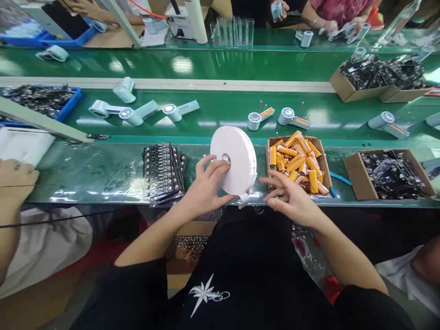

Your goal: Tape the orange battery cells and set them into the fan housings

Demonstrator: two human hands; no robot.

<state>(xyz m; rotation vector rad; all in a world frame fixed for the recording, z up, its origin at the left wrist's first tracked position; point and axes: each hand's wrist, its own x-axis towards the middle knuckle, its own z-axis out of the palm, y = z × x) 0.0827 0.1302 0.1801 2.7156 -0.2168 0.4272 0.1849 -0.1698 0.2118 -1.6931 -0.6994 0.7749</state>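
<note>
Clearly, the left hand is clamped on a wide white roll, its fingers against the flat face by the hub and its thumb near the lower edge. The roll stands tilted on edge over the front of the workbench, between a stack of black circuit boards and a cardboard box of orange-wrapped cells. Small reddish print runs along the roll's rim, too small to read, and a loose strip hangs from its bottom edge. The right hand is empty, fingers spread apart, just beside the roll and in front of the cells; whether a fingertip touches the roll cannot be told. No lettering can be made out on the orange wraps. On the black shirt sits a white star-shaped emblem with a looping tail. Beyond, on the green belt, lie pale blue fan bodies, two of them near the box and bearing orange cells in their handles.
</note>
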